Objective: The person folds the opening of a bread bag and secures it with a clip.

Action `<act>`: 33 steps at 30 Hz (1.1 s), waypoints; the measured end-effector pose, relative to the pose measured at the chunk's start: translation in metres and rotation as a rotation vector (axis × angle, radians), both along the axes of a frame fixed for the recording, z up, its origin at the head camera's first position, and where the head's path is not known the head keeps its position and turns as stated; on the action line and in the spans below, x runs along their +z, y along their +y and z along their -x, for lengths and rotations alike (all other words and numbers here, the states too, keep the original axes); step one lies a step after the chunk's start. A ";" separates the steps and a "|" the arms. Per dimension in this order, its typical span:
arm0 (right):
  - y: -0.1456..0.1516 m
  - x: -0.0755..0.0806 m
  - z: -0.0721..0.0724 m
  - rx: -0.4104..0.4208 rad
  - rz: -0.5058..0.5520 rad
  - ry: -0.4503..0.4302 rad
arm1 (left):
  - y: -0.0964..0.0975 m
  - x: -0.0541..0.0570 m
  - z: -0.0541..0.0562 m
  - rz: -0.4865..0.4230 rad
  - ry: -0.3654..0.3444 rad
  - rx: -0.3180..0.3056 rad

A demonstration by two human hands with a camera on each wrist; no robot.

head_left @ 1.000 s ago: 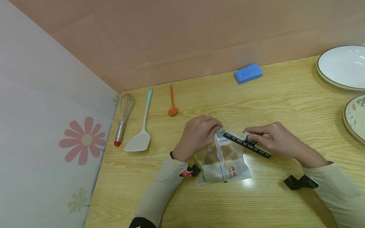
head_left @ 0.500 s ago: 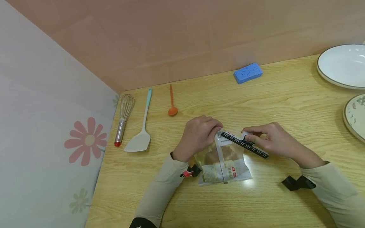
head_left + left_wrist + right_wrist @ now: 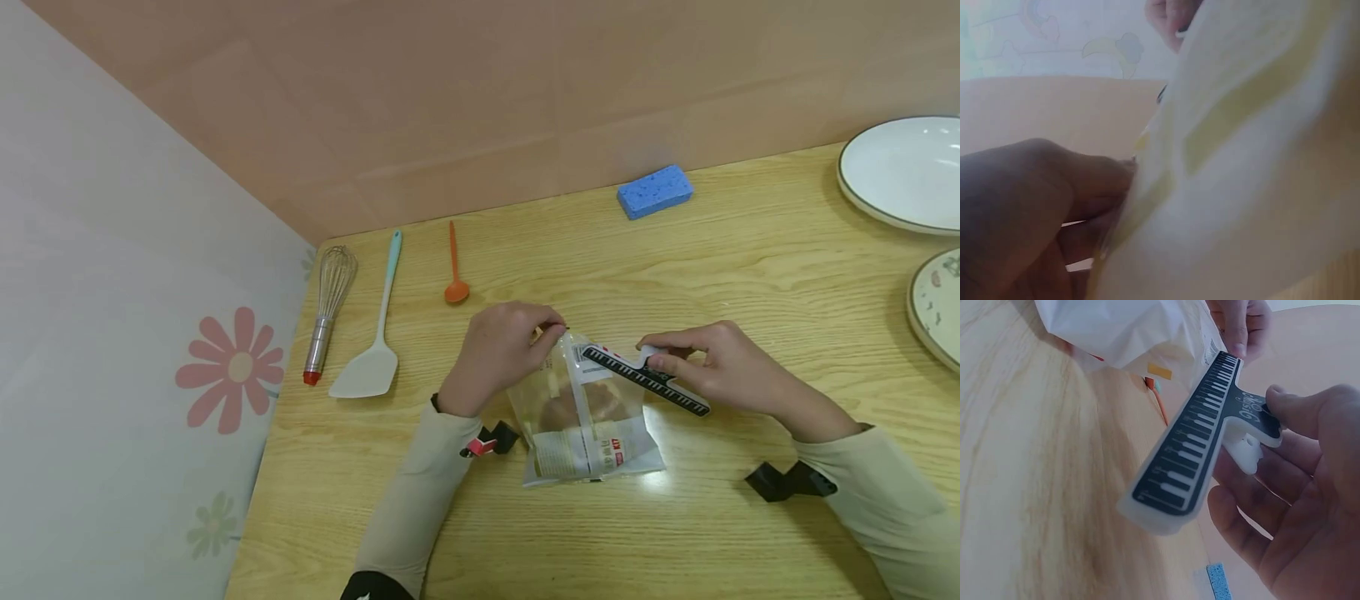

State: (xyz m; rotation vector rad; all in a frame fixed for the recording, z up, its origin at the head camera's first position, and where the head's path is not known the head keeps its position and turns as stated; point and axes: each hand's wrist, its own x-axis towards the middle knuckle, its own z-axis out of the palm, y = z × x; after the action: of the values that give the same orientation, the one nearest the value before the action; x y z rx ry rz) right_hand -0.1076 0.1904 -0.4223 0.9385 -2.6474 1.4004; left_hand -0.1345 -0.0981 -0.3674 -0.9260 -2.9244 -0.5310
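Note:
My left hand (image 3: 495, 354) pinches the top edge of a clear plastic food bag (image 3: 581, 454), which has printed labels and something brown inside. That hold also shows at the bag's edge in the left wrist view, where the bag (image 3: 1241, 156) fills much of the picture. In my right hand (image 3: 720, 367), thumb and fingers grip the handle of a long clip (image 3: 645, 380) with a black-and-white piano-key print. The clip's far end overlaps the bag's upper right part. Seen from the right wrist, the clip (image 3: 1191, 437) points towards the left hand (image 3: 1241, 328).
A whisk (image 3: 327, 308), a white spatula (image 3: 367, 373) with a mint handle tip and an orange spoon (image 3: 456, 292) lie at the left. The blue sponge (image 3: 654, 192) is by the back wall. Two dishes, one white (image 3: 907, 175) and one patterned (image 3: 937, 304), stand at the right.
My left hand has shifted a little left along the bag's top, showing more of the bag's upper edge. The right hand and the clip have stayed nearly in place.

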 end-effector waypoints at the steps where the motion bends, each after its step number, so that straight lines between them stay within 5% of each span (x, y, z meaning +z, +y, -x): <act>1: 0.000 0.000 0.000 0.001 0.002 0.000 | -0.002 0.001 0.000 0.008 -0.029 0.008; 7: 0.000 0.000 0.000 -0.003 0.005 -0.002 | -0.011 0.006 0.000 0.054 -0.120 0.010; 33: -0.004 -0.004 0.001 -0.051 0.050 -0.089 | -0.006 0.011 -0.003 0.087 -0.091 -0.004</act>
State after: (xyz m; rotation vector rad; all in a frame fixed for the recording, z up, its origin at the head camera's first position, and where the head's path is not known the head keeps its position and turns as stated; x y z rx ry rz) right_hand -0.1085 0.1867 -0.4259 0.8167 -2.6643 1.5241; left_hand -0.1318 -0.1042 -0.3560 -0.9412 -3.0507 -0.4612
